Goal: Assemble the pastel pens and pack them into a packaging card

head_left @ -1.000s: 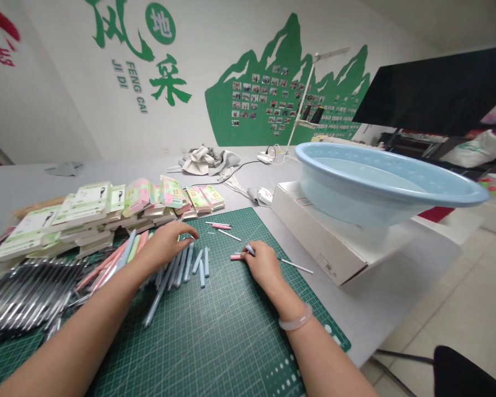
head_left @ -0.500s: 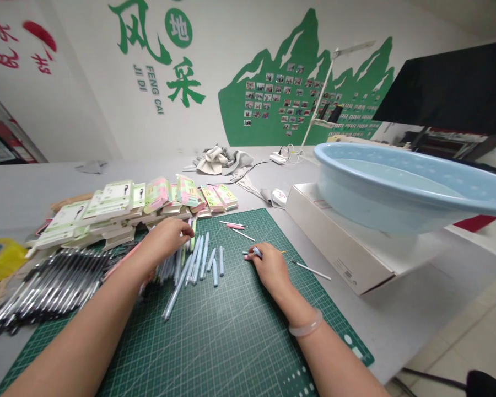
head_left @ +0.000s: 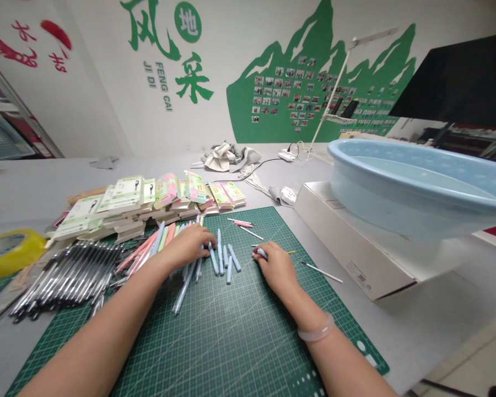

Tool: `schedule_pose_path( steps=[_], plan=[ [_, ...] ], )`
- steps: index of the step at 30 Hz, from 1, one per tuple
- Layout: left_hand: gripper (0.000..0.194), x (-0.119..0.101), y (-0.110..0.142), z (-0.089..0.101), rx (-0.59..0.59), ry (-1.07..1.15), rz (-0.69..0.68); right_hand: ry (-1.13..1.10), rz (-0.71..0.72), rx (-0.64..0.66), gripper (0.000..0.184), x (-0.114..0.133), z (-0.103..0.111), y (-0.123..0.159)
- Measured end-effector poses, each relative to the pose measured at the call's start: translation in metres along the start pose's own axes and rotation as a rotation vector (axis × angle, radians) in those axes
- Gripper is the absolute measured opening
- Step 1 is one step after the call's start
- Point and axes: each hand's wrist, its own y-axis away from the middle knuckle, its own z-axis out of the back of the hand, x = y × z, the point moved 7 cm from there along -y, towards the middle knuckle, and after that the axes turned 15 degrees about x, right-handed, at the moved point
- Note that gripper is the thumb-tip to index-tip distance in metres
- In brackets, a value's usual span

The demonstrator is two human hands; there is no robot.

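Observation:
Over the row of light-blue pens (head_left: pixel 225 257) on the green cutting mat (head_left: pixel 215 342), my left hand (head_left: pixel 192 243) is bent down. Its curled fingertips touch the top of one light-blue pen (head_left: pixel 213 260), and part of the row lies hidden beneath the hand. Right of the row, my right hand (head_left: pixel 276 267) is closed round a light-blue pen barrel (head_left: pixel 262 253), whose end shows between thumb and fingers. Thin refills (head_left: pixel 323 273) lie near this hand, along with a short pink piece (head_left: pixel 243 224).
Clear black-tipped pens (head_left: pixel 68 278) lie in a heap at left, beside a yellow tape roll (head_left: pixel 28 253). Small cartons (head_left: pixel 122 198) are piled behind them. At right a blue basin (head_left: pixel 380 193) rests on a white box (head_left: pixel 347 248). Crumpled cloth (head_left: pixel 227 157) lies at the back.
My left hand has moved right and lower over the light-blue pens, and several of them have shifted. My right hand keeps its hold in nearly the same place. The view has swung slightly left.

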Motion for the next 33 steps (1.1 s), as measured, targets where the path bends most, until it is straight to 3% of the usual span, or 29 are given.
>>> schedule_pose_path(
  steps=[7, 11, 15, 21, 24, 28, 33],
  plan=[
    [0.018, 0.012, 0.011, 0.020, -0.076, -0.011, 0.036, -0.061, 0.146, 0.038, 0.022, 0.016, -0.007, 0.003],
    [0.025, -0.003, 0.011, 0.014, -0.029, 0.000, -0.045, -0.010, 0.213, 0.151, 0.029, 0.031, -0.020, 0.006],
    [0.027, -0.008, 0.006, 0.007, -0.023, 0.000, -0.062, 0.047, 0.213, 0.163, 0.029, 0.035, -0.023, 0.008],
    [0.020, 0.018, 0.025, 0.040, -0.131, 0.036, 0.081, 0.023, 0.213, 0.164, 0.027, 0.034, -0.021, 0.009],
    [0.017, 0.017, 0.039, 0.045, -0.049, 0.080, 0.144, 0.008, 0.237, 0.171, 0.027, 0.038, -0.022, 0.011],
    [0.016, -0.004, 0.052, 0.037, 0.085, 0.140, 0.119, 0.011, 0.267, 0.201, 0.027, 0.045, -0.024, 0.014],
    [0.015, -0.017, 0.068, 0.032, 0.112, 0.178, 0.123, 0.016, 0.233, 0.171, 0.026, 0.045, -0.020, 0.016]
  ],
)
